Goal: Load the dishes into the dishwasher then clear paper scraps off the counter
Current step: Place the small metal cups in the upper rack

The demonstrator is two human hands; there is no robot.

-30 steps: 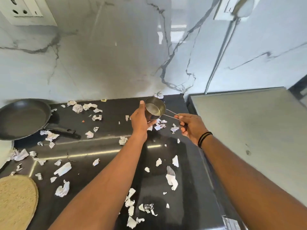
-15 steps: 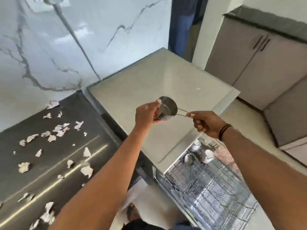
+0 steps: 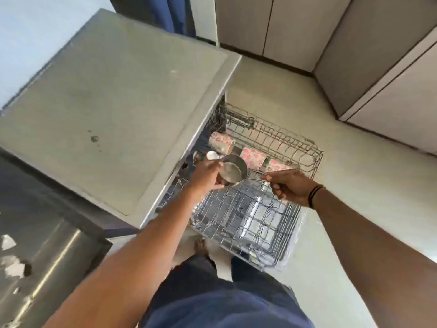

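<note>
A small steel saucepan [image 3: 233, 171] hangs over the pulled-out dishwasher rack [image 3: 293, 147]. My left hand [image 3: 208, 172] grips the pan's bowl from the left. My right hand [image 3: 287, 185] pinches its thin wire handle on the right. In the rack behind the pan lie floral mugs [image 3: 221, 142], one more floral mug [image 3: 253, 157] and a small steel piece. Paper scraps [image 3: 14, 268] lie on the dark counter at the lower left.
The grey dishwasher top [image 3: 106, 102] fills the upper left, its edge right beside my left hand. Beige cabinets [image 3: 390, 67] line the far side of the floor. My legs and a bare foot [image 3: 201, 245] stand just in front of the rack.
I have turned right from the counter and lowered both hands with the saucepan, from above the dishwasher top down to just over the open rack. Both grips are unchanged.
</note>
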